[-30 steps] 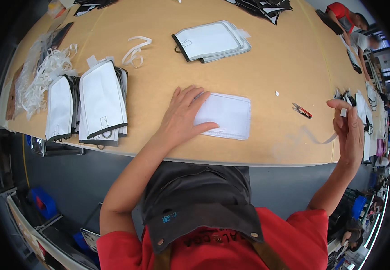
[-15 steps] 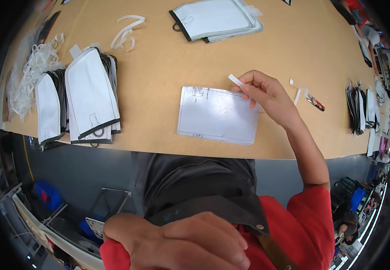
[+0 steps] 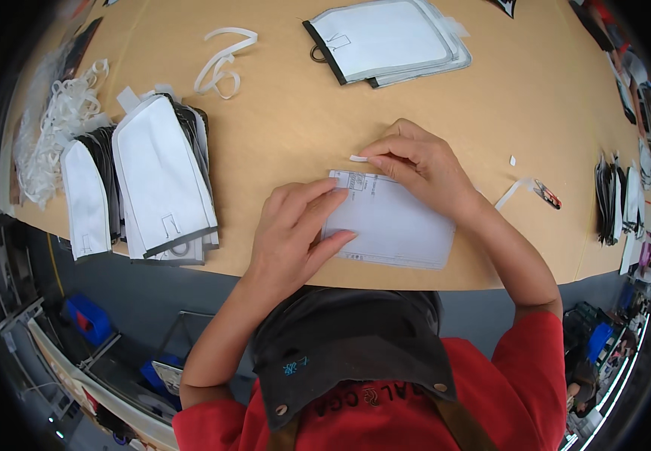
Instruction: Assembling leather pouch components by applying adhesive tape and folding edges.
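A whitish rectangular panel [image 3: 397, 222] with fine printed lines lies flat near the table's front edge. My left hand [image 3: 292, 225] rests over the panel's left end, thumb and fingers apart, touching its surface. Between thumb and forefinger, my right hand [image 3: 423, 165] pinches a short piece of white tape [image 3: 358, 158], just beyond the panel's far edge. My right palm and wrist cover the panel's far right corner. Whether the tape touches the panel, I cannot tell.
Stacks of white, dark-edged pieces stand at left [image 3: 161, 165], with a tangle of white strips [image 3: 66, 124] behind. More white pieces [image 3: 386, 41] lie at the back, near a curled strip [image 3: 224, 64]. At right are thread snips [image 3: 548, 195] and dark-and-white bundles [image 3: 611, 199].
My left hand has come up from close to my body onto the panel's left end. My right hand has moved left with the tape, toward the printed corner. The whole view has shifted slightly.
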Demonstrator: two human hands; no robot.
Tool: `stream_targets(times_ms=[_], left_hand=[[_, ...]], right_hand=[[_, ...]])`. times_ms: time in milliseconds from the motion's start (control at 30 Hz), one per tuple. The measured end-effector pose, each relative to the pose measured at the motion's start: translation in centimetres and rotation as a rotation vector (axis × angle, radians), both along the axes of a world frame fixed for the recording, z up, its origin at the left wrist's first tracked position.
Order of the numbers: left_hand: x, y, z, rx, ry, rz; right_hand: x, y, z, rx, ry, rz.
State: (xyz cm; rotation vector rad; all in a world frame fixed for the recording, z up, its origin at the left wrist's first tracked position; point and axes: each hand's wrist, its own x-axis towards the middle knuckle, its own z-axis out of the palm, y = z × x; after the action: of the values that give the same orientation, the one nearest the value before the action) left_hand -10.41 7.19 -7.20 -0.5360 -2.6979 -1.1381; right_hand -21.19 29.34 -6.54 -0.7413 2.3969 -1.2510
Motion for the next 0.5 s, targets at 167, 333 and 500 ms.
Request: stream_targets(times_ms=[167, 333, 500], left_hand=[[0.2, 0.4, -1.2, -0.06, 0.023, -0.007], [0.3, 0.5, -1.3, -0.074, 0.016, 0.005], [0.2, 0.4, -1.3, -0.073, 0.002, 0.003]], right_hand=[[-0.4, -0.8, -0.5, 0.003, 0.054, 0.069], [-0.5, -1.0, -0.9, 0.008, 0.128, 0.142], [-0.6, -1.0, -1.1, 0.014, 0.15, 0.167]])
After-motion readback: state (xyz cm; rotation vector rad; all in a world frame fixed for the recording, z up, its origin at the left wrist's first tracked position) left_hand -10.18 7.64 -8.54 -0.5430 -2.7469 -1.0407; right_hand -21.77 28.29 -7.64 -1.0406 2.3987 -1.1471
